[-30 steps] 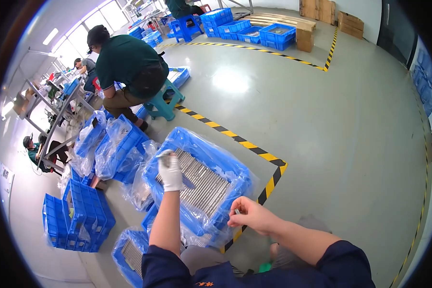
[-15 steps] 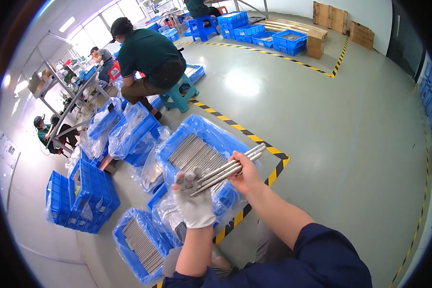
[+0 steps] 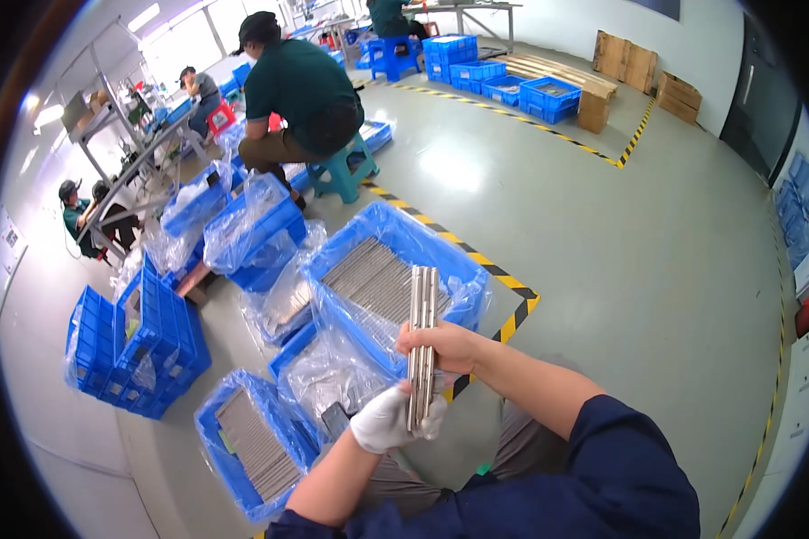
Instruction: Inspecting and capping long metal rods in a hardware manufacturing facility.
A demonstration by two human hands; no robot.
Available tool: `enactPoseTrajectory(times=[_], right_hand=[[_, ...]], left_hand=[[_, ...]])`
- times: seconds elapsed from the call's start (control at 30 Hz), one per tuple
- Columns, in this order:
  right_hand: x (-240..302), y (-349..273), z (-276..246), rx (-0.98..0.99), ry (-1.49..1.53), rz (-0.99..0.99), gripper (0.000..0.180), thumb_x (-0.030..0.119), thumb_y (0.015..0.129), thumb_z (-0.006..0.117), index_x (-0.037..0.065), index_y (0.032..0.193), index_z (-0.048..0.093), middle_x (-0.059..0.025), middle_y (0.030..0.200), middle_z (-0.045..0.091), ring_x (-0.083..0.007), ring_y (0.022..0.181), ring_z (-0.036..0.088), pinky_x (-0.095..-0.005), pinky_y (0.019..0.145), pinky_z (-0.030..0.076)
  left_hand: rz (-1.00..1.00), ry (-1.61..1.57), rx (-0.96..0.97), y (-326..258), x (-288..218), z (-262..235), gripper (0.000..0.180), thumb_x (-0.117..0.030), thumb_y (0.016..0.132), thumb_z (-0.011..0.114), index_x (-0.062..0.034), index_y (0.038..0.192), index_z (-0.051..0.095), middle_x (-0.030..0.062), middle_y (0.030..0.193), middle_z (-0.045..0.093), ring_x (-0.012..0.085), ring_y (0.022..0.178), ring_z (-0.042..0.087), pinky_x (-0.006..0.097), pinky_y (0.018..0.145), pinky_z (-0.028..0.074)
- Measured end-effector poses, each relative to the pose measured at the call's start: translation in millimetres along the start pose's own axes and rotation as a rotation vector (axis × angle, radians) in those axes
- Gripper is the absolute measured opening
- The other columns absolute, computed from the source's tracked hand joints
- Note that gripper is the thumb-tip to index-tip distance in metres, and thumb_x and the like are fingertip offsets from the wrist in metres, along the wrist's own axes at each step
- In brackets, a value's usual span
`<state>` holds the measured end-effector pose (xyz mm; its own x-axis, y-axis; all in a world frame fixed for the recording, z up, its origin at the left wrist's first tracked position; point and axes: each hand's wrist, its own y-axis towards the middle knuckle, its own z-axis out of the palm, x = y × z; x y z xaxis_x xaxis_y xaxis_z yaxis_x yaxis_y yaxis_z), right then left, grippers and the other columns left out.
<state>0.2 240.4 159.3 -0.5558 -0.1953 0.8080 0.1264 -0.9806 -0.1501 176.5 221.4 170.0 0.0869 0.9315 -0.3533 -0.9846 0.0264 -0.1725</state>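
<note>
A bundle of several shiny metal rods (image 3: 424,304) stands nearly upright in front of me, gripped by both hands. My bare right hand (image 3: 445,349) is closed around its middle, thumb across the front. Lower down, my left hand (image 3: 386,422) in a white glove wraps the bottom part of the bundle, its fingers partly hidden behind the rods. Beyond the hands lies a blue crate (image 3: 454,260) lined with clear plastic, with rows of similar rods (image 3: 368,278) inside.
Another lined blue crate (image 3: 216,431) with rods sits at the lower left, beside a plastic-covered crate (image 3: 337,382). Stacked blue crates (image 3: 157,350) stand farther left. A person (image 3: 301,99) sits on a green stool (image 3: 343,175) ahead. Yellow-black tape (image 3: 517,319) marks the floor.
The bundle has swung from a slant across the crate to nearly upright and closer to me. My left hand has moved down and closed on its lower part; the right hand has moved lower too.
</note>
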Motion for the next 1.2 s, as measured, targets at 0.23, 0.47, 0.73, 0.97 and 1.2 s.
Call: enactPoseTrajectory(times=[0.23, 0.47, 0.73, 0.97, 1.2], right_hand=[[-14, -5, -7, -0.129, -0.479, -0.004, 0.024, 0.025, 0.087, 0.063, 0.002, 0.096, 0.064, -0.0014, 0.086, 0.064, -0.0079, 0.081, 0.056, -0.027, 0.075, 0.045], [-8, -3, -21, -0.103, -0.315, 0.083, 0.019, 0.02, 0.092, 0.057, 0.005, 0.102, 0.064, 0.0014, 0.092, 0.063, -0.0074, 0.087, 0.054, -0.027, 0.081, 0.044], [-11, -1, -17, -0.211, -0.266, 0.065, 0.019, 0.019, 0.09, 0.06, 0.003, 0.101, 0.064, 0.0017, 0.091, 0.063, -0.0066, 0.085, 0.055, -0.0256, 0.078, 0.044], [-20, 3, -24, -0.392, -0.03, 0.047, 0.014, 0.018, 0.081, 0.071, 0.009, 0.089, 0.064, 0.0038, 0.08, 0.059, -0.0056, 0.075, 0.052, -0.0238, 0.069, 0.042], [70, -15, -68, -0.599, 0.17, -0.748, 0.017, 0.017, 0.094, 0.054, 0.005, 0.105, 0.057, 0.0037, 0.061, 0.037, -0.0066, 0.054, 0.032, -0.0224, 0.05, 0.028]], left_hand=[[0.146, 0.57, -0.541, 0, 17, -44, 0.032, -0.027, 0.087, 0.063, -0.0031, 0.107, 0.057, -0.003, 0.07, 0.051, 0.0061, 0.06, 0.046, 0.023, 0.054, 0.04], [0.196, 0.69, -0.601, 7, 4, -50, 0.027, -0.026, 0.087, 0.064, -0.0048, 0.101, 0.055, -0.0007, 0.071, 0.053, 0.0071, 0.059, 0.047, 0.023, 0.054, 0.039], [0.194, 0.626, -0.565, 7, 1, -59, 0.026, -0.026, 0.087, 0.064, -0.0039, 0.097, 0.055, 0.0007, 0.071, 0.055, 0.0075, 0.061, 0.048, 0.023, 0.055, 0.038], [0.195, 0.672, -0.603, 6, -1, -58, 0.027, -0.026, 0.085, 0.066, -0.0039, 0.097, 0.056, 0.0009, 0.073, 0.057, 0.0075, 0.061, 0.048, 0.022, 0.055, 0.039], [0.144, 0.64, -0.622, 4, 3, -61, 0.034, -0.021, 0.084, 0.066, -0.0021, 0.109, 0.055, 0.0039, 0.08, 0.058, 0.0073, 0.062, 0.049, 0.022, 0.056, 0.039]])
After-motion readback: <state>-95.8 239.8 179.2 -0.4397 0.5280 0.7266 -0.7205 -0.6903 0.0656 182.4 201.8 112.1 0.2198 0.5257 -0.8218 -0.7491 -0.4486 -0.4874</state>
